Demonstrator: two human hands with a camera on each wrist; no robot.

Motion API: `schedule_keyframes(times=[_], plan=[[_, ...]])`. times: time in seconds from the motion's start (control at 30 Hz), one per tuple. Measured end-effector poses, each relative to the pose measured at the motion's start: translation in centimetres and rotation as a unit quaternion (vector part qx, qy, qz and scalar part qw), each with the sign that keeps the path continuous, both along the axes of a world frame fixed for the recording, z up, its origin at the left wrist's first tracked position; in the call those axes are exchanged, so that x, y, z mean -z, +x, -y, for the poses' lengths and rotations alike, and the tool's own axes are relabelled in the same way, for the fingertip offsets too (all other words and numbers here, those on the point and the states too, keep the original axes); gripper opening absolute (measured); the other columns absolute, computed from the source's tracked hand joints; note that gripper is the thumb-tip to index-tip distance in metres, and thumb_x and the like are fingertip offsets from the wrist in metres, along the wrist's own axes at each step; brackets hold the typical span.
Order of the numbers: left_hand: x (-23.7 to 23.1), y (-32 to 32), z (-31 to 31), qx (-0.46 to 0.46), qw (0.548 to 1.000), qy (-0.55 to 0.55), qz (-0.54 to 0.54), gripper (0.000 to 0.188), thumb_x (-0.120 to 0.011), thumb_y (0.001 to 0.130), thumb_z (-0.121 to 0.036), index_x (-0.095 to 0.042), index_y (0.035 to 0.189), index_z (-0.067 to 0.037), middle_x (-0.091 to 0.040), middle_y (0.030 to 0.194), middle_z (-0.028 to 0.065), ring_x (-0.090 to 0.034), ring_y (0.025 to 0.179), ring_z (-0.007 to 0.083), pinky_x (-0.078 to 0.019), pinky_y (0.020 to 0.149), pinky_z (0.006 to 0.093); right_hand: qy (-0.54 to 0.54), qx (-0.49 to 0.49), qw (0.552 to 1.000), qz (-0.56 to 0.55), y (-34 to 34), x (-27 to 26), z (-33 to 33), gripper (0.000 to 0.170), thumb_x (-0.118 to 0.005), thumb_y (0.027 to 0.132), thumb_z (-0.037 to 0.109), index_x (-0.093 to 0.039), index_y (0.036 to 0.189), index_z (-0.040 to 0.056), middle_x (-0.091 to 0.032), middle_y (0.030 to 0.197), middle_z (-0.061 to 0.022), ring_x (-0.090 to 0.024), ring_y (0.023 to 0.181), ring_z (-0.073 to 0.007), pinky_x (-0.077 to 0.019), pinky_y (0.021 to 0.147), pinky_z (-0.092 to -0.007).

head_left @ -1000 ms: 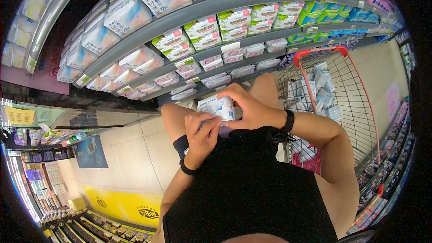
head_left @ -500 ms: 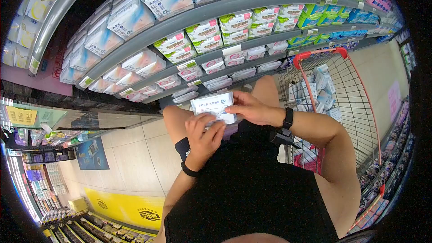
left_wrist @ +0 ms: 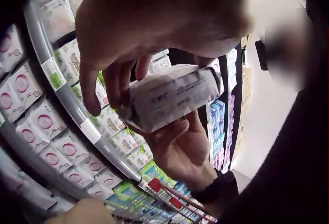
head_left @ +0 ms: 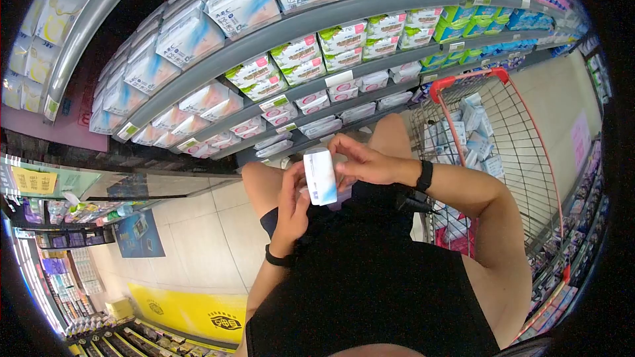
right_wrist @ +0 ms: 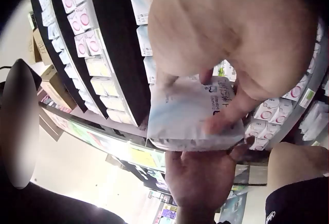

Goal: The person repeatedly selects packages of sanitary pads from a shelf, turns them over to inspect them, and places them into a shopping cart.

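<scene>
White packet, as I watch remotely, sits between the left hand and right hand, both gripping it.

In the head view, the fingertips of my left hand are lost behind the white pack, whose small print I can't make out. Right of my right hand, my forearm hides part of the cart, and the lettering on the packs inside is too tiny to read. Each wrist view crops its own hand at the top edge. Beside my left hand, a blurred patch is unreadable; below it, the pack's side print smears.
</scene>
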State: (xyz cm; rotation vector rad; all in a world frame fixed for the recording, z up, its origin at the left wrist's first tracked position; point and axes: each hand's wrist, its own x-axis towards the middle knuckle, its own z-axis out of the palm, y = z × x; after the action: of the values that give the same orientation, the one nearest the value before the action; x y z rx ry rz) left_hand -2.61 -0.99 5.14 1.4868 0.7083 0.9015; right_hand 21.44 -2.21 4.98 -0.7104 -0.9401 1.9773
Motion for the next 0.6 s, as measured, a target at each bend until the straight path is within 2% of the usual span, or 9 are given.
schedule_keyframes(times=[0.07,0.1,0.13,0.2,0.23,0.27,0.33,0.43,0.6], plan=[[-0.4,-0.5,0.0,0.064,0.998,-0.004,0.022,0.072,-0.064,0.096,-0.040,-0.034,0.146,0.003,-0.047,0.142,0.0195,-0.049,0.130,0.0269,-0.0410,0.107,0.0394,0.088,0.009,0.990,0.113,0.1,0.3,0.0,0.062,-0.075,0.092,0.028,-0.032,0.133,0.0094,-0.053,0.123,-0.0092,-0.058,0.105,-0.0195,-0.0527,0.085,-0.0351],[-0.7,-0.4,0.7,0.039,0.998,-0.035,0.034,0.083,-0.076,0.085,-0.042,-0.038,0.144,0.002,-0.054,0.137,0.0205,-0.055,0.127,0.0300,-0.0438,0.104,0.0400,0.163,0.024,0.968,0.188,0.1,0.8,-0.1,0.062,-0.075,0.092,0.026,-0.031,0.133,0.0106,-0.054,0.121,-0.0083,-0.058,0.103,-0.0176,-0.0521,0.084,-0.0337],[-1.2,-0.4,0.7,0.068,0.997,-0.003,-0.038,0.081,-0.078,0.083,-0.040,-0.041,0.141,0.003,-0.058,0.132,0.0208,-0.059,0.122,0.0306,-0.0460,0.101,0.0402,0.237,0.039,0.935,0.261,0.1,1.2,-0.2,0.062,-0.076,0.092,0.023,-0.031,0.133,0.0118,-0.054,0.120,-0.0073,-0.058,0.101,-0.0158,-0.0515,0.082,-0.0324],[-2.2,-0.6,0.4,0.126,0.973,0.061,-0.184,0.078,-0.083,0.078,-0.035,-0.048,0.136,0.003,-0.066,0.122,0.0213,-0.066,0.112,0.0316,-0.0506,0.096,0.0406,0.220,0.046,0.927,0.300,0.2,1.0,0.1,0.060,-0.077,0.091,0.023,-0.035,0.132,0.0092,-0.057,0.115,-0.0064,-0.058,0.099,-0.0152,-0.0512,0.083,-0.0320],[-2.2,0.2,0.8,0.079,0.972,0.065,-0.211,0.071,-0.087,0.073,-0.029,-0.055,0.127,0.003,-0.072,0.105,0.0207,-0.073,0.096,0.0320,-0.0553,0.086,0.0397,0.214,0.035,0.925,0.312,0.2,0.7,0.1,0.059,-0.077,0.091,0.023,-0.037,0.131,0.0079,-0.059,0.112,-0.0061,-0.058,0.099,-0.0147,-0.0511,0.083,-0.0320],[-2.2,0.5,1.1,0.046,0.974,0.066,-0.212,0.067,-0.087,0.073,-0.028,-0.057,0.125,0.003,-0.073,0.104,0.0201,-0.073,0.095,0.0307,-0.0556,0.085,0.0389,0.208,0.024,0.922,0.325,0.2,0.4,0.2,0.057,-0.077,0.091,0.022,-0.040,0.130,0.0065,-0.060,0.110,-0.0058,-0.057,0.099,-0.0143,-0.0511,0.084,-0.0320],[-2.2,0.9,1.2,-0.021,0.974,0.071,-0.213,0.061,-0.087,0.074,-0.026,-0.059,0.120,0.003,-0.074,0.101,0.0191,-0.074,0.092,0.0282,-0.0564,0.083,0.0373,0.203,-0.027,0.919,0.337,0.4,-0.2,-0.6,0.051,-0.077,0.091,0.021,-0.046,0.126,0.0039,-0.062,0.107,-0.0053,-0.057,0.101,-0.0133,-0.0511,0.085,-0.0323],[-1.4,0.8,0.6,-0.096,0.977,0.108,-0.156,0.063,-0.082,0.080,-0.014,-0.048,0.130,0.002,-0.066,0.113,0.0173,-0.068,0.101,0.0255,-0.0551,0.088,0.0364,0.150,0.027,0.959,0.240,0.2,0.9,-1.2,0.040,-0.076,0.092,0.018,-0.052,0.119,0.0019,-0.061,0.108,-0.0051,-0.057,0.103,-0.0115,-0.0516,0.085,-0.0314],[-2.0,1.0,0.5,-0.128,0.990,0.025,-0.061,0.059,-0.074,0.087,-0.003,-0.038,0.134,0.001,-0.058,0.120,0.0146,-0.060,0.112,0.0211,-0.0492,0.097,0.0351,0.162,0.101,0.961,0.200,0.7,0.6,-1.1,0.049,-0.078,0.090,0.025,-0.048,0.121,0.0022,-0.062,0.106,-0.0084,-0.060,0.096,-0.0148,-0.0517,0.080,-0.0313]])
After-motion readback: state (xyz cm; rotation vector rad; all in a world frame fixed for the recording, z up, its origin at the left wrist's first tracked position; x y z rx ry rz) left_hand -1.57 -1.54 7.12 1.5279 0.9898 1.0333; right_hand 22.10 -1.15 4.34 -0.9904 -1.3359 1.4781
